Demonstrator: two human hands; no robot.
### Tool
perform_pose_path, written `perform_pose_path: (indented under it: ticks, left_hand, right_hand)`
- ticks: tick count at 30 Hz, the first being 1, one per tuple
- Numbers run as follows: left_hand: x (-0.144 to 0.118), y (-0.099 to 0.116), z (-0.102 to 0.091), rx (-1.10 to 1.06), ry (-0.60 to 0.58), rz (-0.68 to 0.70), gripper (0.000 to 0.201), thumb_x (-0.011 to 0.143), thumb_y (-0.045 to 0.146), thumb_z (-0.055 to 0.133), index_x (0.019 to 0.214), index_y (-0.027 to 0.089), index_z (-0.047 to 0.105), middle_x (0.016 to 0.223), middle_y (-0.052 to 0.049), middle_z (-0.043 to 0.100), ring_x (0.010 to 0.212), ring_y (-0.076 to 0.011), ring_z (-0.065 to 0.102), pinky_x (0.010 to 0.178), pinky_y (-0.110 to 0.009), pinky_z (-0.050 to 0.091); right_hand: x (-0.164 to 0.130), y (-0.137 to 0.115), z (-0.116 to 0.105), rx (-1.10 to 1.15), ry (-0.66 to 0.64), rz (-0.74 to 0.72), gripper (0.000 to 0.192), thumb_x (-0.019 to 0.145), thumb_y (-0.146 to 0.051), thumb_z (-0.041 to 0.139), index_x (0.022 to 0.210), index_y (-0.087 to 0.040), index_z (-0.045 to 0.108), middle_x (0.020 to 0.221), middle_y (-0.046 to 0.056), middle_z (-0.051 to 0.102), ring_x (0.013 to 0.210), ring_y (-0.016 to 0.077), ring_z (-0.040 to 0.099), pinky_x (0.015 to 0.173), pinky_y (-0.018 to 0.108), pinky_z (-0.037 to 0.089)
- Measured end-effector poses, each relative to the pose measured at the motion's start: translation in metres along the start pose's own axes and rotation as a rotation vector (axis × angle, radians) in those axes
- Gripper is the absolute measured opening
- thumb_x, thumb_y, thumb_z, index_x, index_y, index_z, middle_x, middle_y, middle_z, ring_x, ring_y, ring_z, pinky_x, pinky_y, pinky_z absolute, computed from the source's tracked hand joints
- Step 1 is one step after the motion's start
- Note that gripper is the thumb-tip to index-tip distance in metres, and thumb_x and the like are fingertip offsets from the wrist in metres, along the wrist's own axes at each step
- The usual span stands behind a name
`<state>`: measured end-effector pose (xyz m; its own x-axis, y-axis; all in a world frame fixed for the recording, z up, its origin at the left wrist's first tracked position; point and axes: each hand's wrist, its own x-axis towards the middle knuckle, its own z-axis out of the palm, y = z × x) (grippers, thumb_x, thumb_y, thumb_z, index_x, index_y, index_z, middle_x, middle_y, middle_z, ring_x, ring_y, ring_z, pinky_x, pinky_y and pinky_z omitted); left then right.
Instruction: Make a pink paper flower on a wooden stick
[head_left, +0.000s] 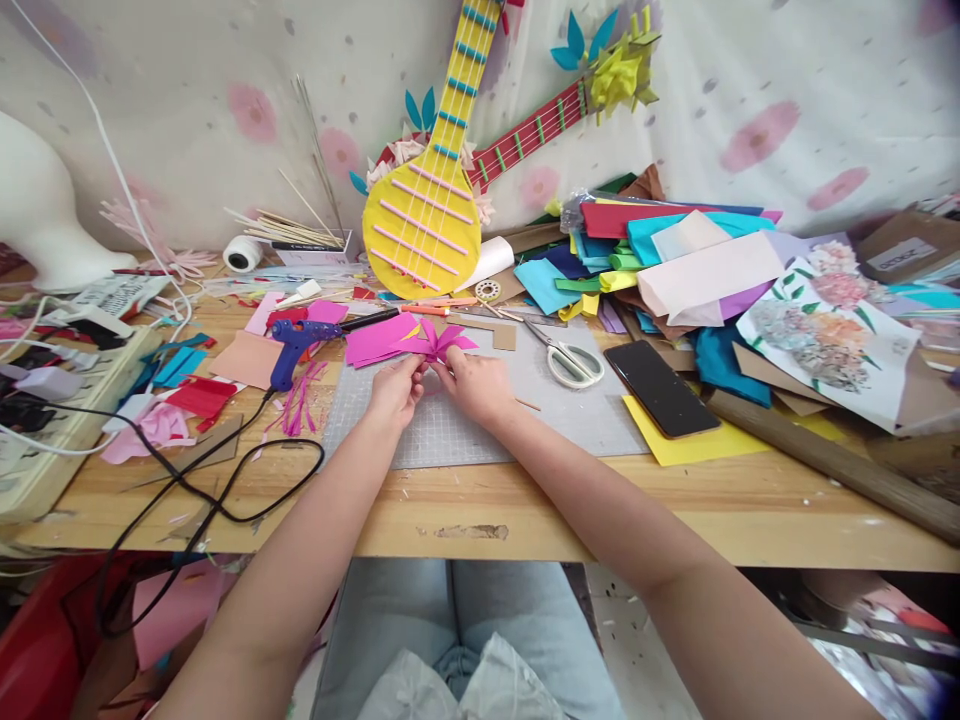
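Observation:
A magenta paper flower [439, 342] with pointed petals sits over the grey cutting mat [570, 410]. My left hand [395, 390] pinches its base from the left. My right hand [475, 383] pinches it from the right, fingertips nearly meeting my left hand's. More magenta paper sheets [375, 338] lie just behind the flower. A blue glue gun [294, 345] lies to the left of my left hand, its black cord [225, 490] trailing off the table's front edge.
White-handled scissors [571, 362] and a black phone [661, 388] on yellow paper [694, 445] lie to the right. A heap of coloured paper sheets [675, 255] fills the back right. A yellow paper guitar [427, 215] leans on the wall. Scraps and a power strip [45, 380] crowd the left.

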<state>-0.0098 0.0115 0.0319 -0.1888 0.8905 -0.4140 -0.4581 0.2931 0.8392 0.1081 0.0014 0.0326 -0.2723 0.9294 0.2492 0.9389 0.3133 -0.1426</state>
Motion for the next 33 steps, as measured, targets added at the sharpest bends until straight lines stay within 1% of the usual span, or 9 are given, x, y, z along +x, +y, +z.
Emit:
perform_pose_path:
  ticks: [8, 11, 15, 21, 25, 27, 29, 31, 33]
  left_hand:
    - [0.001, -0.001, 0.002, -0.023, 0.030, 0.052, 0.013, 0.062, 0.016, 0.062, 0.057, 0.013, 0.051, 0.051, 0.005, 0.047, 0.040, 0.0010, 0.037, 0.035, -0.011, 0.025]
    - [0.000, -0.002, 0.001, 0.004, 0.007, 0.032, 0.011, 0.062, 0.017, 0.063, 0.059, 0.012, 0.054, 0.053, 0.004, 0.050, 0.041, 0.0006, 0.038, 0.037, -0.012, 0.028]
    - [-0.002, -0.005, 0.000, 0.057, -0.027, 0.089, 0.010, 0.063, 0.020, 0.065, 0.062, 0.012, 0.058, 0.056, 0.003, 0.054, 0.043, -0.0010, 0.041, 0.038, -0.014, 0.030]
    - [-0.001, -0.006, 0.000, 0.080, -0.009, 0.127, 0.010, 0.061, 0.019, 0.066, 0.062, 0.012, 0.058, 0.053, 0.002, 0.053, 0.043, -0.0021, 0.040, 0.037, -0.015, 0.026]
    - [0.003, -0.008, -0.002, 0.160, 0.002, 0.167, 0.016, 0.061, 0.026, 0.066, 0.060, 0.013, 0.058, 0.053, 0.002, 0.051, 0.042, -0.0026, 0.036, 0.039, -0.017, 0.024]
    - [0.005, -0.009, -0.003, 0.293, 0.029, 0.272, 0.021, 0.063, 0.033, 0.065, 0.059, 0.014, 0.058, 0.052, 0.003, 0.048, 0.043, -0.0039, 0.036, 0.041, -0.019, 0.026]
    - [0.008, -0.010, -0.005, 0.504, 0.058, 0.457, 0.023, 0.065, 0.038, 0.063, 0.061, 0.015, 0.061, 0.053, 0.002, 0.048, 0.049, -0.0068, 0.041, 0.048, -0.021, 0.033]
    - [0.008, -0.011, -0.007, 0.722, 0.074, 0.662, 0.023, 0.063, 0.039, 0.065, 0.067, 0.016, 0.065, 0.064, -0.001, 0.054, 0.063, -0.0114, 0.050, 0.061, -0.025, 0.041]
    - [0.007, -0.012, -0.009, 0.869, 0.084, 0.819, 0.021, 0.062, 0.036, 0.067, 0.073, 0.017, 0.067, 0.079, -0.005, 0.058, 0.080, -0.0160, 0.054, 0.075, -0.029, 0.043]
  right_hand:
    - [0.000, -0.002, 0.000, 0.001, -0.021, -0.011, 0.038, 0.092, -0.044, 0.025, 0.102, -0.017, 0.051, 0.089, 0.010, 0.067, 0.081, 0.0195, 0.062, 0.060, 0.024, 0.032]
    - [0.000, -0.001, 0.001, -0.006, 0.001, -0.011, 0.037, 0.092, -0.043, 0.025, 0.099, -0.018, 0.052, 0.088, 0.009, 0.068, 0.080, 0.0197, 0.062, 0.059, 0.024, 0.031]
    - [-0.001, 0.001, 0.004, -0.011, 0.011, 0.007, 0.038, 0.092, -0.043, 0.025, 0.097, -0.018, 0.052, 0.084, 0.008, 0.068, 0.076, 0.0184, 0.062, 0.057, 0.024, 0.029]
    - [-0.002, 0.001, 0.004, 0.026, -0.018, -0.013, 0.043, 0.092, -0.044, 0.022, 0.097, -0.015, 0.054, 0.082, 0.010, 0.067, 0.072, 0.0195, 0.062, 0.058, 0.025, 0.030]
    - [-0.002, 0.000, 0.004, 0.058, -0.025, 0.015, 0.043, 0.092, -0.044, 0.023, 0.098, -0.015, 0.054, 0.083, 0.010, 0.067, 0.073, 0.0199, 0.062, 0.059, 0.025, 0.032]
    - [-0.002, 0.000, 0.004, 0.088, -0.023, 0.051, 0.042, 0.091, -0.046, 0.024, 0.099, -0.016, 0.053, 0.084, 0.009, 0.068, 0.073, 0.0197, 0.062, 0.060, 0.026, 0.032]
    - [-0.001, 0.002, 0.006, 0.120, -0.018, 0.090, 0.041, 0.091, -0.046, 0.025, 0.099, -0.017, 0.054, 0.084, 0.008, 0.068, 0.073, 0.0191, 0.062, 0.061, 0.025, 0.033]
    - [0.000, 0.005, 0.007, 0.146, -0.010, 0.127, 0.038, 0.091, -0.045, 0.028, 0.098, -0.018, 0.054, 0.082, 0.007, 0.068, 0.072, 0.0187, 0.062, 0.060, 0.025, 0.033]
    - [0.000, 0.008, 0.009, 0.181, 0.000, 0.152, 0.034, 0.090, -0.043, 0.031, 0.095, -0.019, 0.055, 0.080, 0.005, 0.068, 0.071, 0.0179, 0.061, 0.060, 0.025, 0.032]
